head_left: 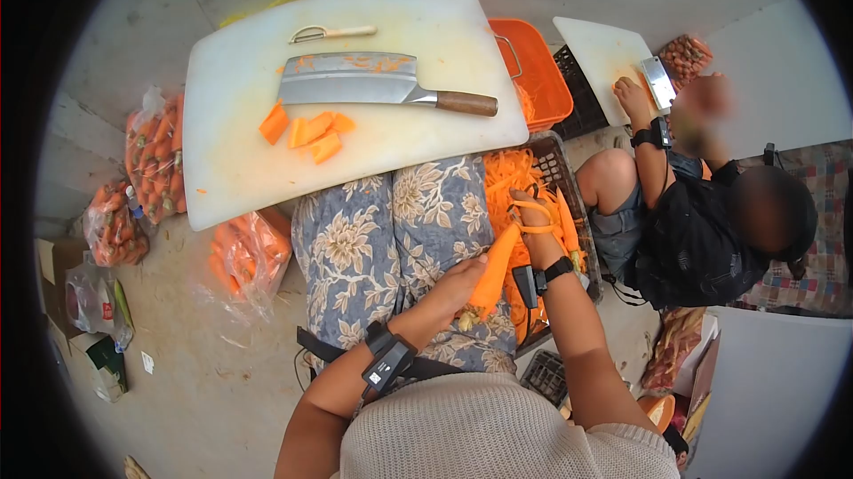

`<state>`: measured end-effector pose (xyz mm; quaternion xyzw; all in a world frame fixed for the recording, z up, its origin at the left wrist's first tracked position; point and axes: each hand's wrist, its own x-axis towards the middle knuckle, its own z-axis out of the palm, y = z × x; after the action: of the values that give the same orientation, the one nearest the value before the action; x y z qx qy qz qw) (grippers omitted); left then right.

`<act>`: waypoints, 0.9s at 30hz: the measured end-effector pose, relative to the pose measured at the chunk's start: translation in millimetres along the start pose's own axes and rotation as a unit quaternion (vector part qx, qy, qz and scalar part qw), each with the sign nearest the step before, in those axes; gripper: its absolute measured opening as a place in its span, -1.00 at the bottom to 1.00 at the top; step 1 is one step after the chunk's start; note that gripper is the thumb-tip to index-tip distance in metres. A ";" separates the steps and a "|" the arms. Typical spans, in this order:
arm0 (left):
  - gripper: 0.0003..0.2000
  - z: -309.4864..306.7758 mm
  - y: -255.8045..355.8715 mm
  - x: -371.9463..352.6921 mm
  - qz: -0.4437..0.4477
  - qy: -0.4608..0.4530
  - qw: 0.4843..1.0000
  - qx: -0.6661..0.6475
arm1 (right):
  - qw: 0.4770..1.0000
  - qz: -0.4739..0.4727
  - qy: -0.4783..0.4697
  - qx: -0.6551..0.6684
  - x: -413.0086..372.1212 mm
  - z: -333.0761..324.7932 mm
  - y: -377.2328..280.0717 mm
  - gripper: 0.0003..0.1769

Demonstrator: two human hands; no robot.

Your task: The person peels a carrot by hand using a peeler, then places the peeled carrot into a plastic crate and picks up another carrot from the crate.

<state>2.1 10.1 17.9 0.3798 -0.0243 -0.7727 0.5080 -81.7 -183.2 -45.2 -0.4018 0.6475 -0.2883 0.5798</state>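
My left hand [455, 289] is wrapped round the thick end of a large peeled carrot [496, 271], which slants up to the right over my lap. Near its thin end, my right hand [533, 228] is closed on a peeler [524, 203], with orange peel strips hanging about the fingers. Below both hands a black crate [555, 159] holds a heap of carrot peelings [508, 179] and some carrots. On the white cutting board [426, 26] lie a cleaver [355, 79], a second peeler [333, 32] and several carrot chunks [311, 131].
Bags of carrots [160, 155] stand on the floor at the left, another bag [249, 248] below the board. An orange bin [542, 70] sits behind the crate. At the right a co-worker [702, 221] holds a cleaver [657, 82] over another board [604, 48].
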 end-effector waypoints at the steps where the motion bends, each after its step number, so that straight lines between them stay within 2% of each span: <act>1: -0.60 0.7 0.2 -0.6 -0.001 0.002 1.000 0.002 | 0.999 0.024 -0.030 0.011 4.5 -3.8 1.7 -0.77; 5: -0.61 0.4 -1.6 0.5 0.000 0.008 1.000 0.014 | 0.992 0.081 -0.093 0.016 -8.0 -11.7 -8.8 -0.78; 9: -0.61 -0.9 -0.4 -4.3 0.017 -0.021 0.999 0.039 | 0.991 0.082 -0.106 0.022 2.0 -31.0 2.0 -0.77; 11: -0.60 -5.1 0.7 -8.4 0.027 -0.032 0.998 0.057 | 0.989 0.140 -0.015 0.044 13.4 -42.7 17.1 -0.76; 13: -0.56 -14.6 3.6 -9.5 -0.020 -0.048 0.999 -0.013 | 0.986 0.162 0.012 0.046 10.8 -52.6 30.4 -0.75; 15: -0.54 -16.9 7.3 -11.2 -0.017 -0.055 0.998 -0.033 | 0.980 0.189 0.041 0.042 1.8 -64.2 43.2 -0.74; 17: -0.53 -15.0 5.0 -10.7 -0.023 -0.063 0.996 -0.051 | 0.990 0.088 0.011 0.106 -18.2 -64.6 52.1 -0.77; 18: -0.52 -14.6 3.1 -9.3 -0.026 -0.063 0.996 -0.062 | 0.993 0.040 0.077 0.082 -39.7 -51.9 37.2 -0.80; 19: -0.52 -14.2 2.2 -8.1 -0.029 -0.062 0.995 -0.072 | 0.992 0.040 0.080 0.086 -44.4 -54.6 37.1 -0.80; 21: -0.52 -12.6 0.2 -7.3 -0.022 -0.060 0.996 -0.066 | 0.986 -0.132 -0.067 0.073 -53.0 -57.4 39.6 -0.67; 22: -0.52 -12.0 -1.0 -7.0 -0.014 -0.060 0.996 -0.064 | 0.961 -0.250 -0.052 0.110 -77.9 -41.2 31.0 -0.61; 23: -0.52 -11.9 -2.0 -6.2 -0.016 -0.060 0.996 -0.060 | 0.960 -0.250 -0.049 0.114 -100.2 -30.2 20.6 -0.61; 25: -0.53 -10.8 -2.6 -3.6 -0.021 -0.033 0.998 -0.058 | 0.941 -0.336 -0.024 -0.026 -131.2 -14.3 4.2 -0.55; 26: -0.53 -9.1 -2.6 -4.1 -0.020 -0.033 0.998 -0.057 | 0.915 -0.394 -0.010 -0.090 -135.4 -9.6 4.5 -0.55; 27: -0.53 -7.4 -1.8 -5.7 -0.008 -0.022 0.999 -0.047 | 0.914 -0.394 -0.011 -0.090 -130.6 -7.0 7.5 -0.55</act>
<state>6.4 18.1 15.1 0.3383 0.0037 -0.7853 0.5185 -89.3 -68.4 17.4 -0.6780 0.4530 -0.4299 0.3877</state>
